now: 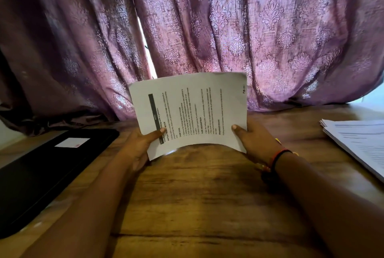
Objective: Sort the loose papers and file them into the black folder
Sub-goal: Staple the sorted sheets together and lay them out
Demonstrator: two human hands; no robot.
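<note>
A printed sheet of paper (pixel 193 110) is held upright above the wooden table, turned sideways so its text runs vertically. My left hand (pixel 139 145) grips its lower left edge, thumb on the front. My right hand (pixel 253 141) grips its lower right edge, thumb also on the front. The black folder (pixel 41 170) lies closed on the table at the left, with a white label (pixel 71 142) on its cover. A stack of loose papers (pixel 357 141) rests at the right edge of the table.
The wooden table (pixel 197 195) stretches between the folder and the paper stack. A purple patterned curtain (pixel 207 29) hangs right behind the table, its folds resting on the far edge.
</note>
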